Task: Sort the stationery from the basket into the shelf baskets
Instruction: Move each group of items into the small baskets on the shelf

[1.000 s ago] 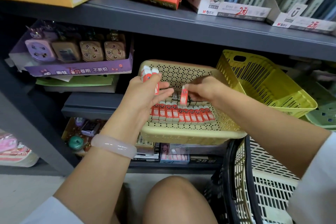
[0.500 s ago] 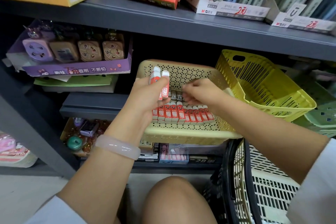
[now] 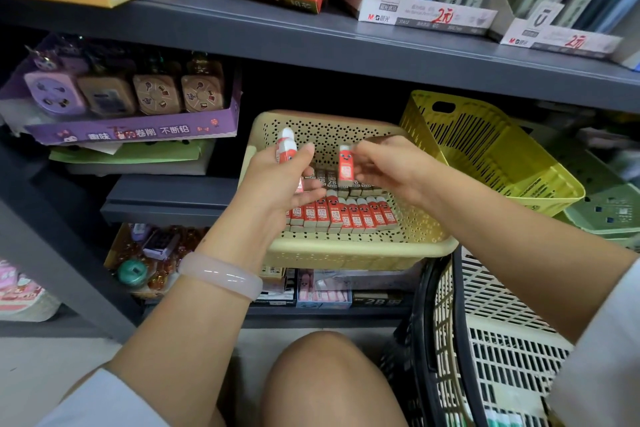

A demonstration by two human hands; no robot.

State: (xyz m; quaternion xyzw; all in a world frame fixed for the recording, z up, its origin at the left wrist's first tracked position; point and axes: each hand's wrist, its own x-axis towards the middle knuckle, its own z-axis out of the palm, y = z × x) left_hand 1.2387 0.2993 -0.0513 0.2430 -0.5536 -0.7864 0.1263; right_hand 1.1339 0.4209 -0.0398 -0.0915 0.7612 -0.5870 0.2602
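Right hand [image 3: 388, 166] pinches one eraser [image 3: 345, 163] upright for the tan basket [image 3: 346, 253] row; left hand [image 3: 280, 180] grips probably two spares [image 3: 285, 149].

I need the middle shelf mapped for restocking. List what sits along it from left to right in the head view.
Purple cardboard display tray of sharpeners → beige perforated plastic basket with red erasers → yellow slotted plastic basket → pale green plastic basket.
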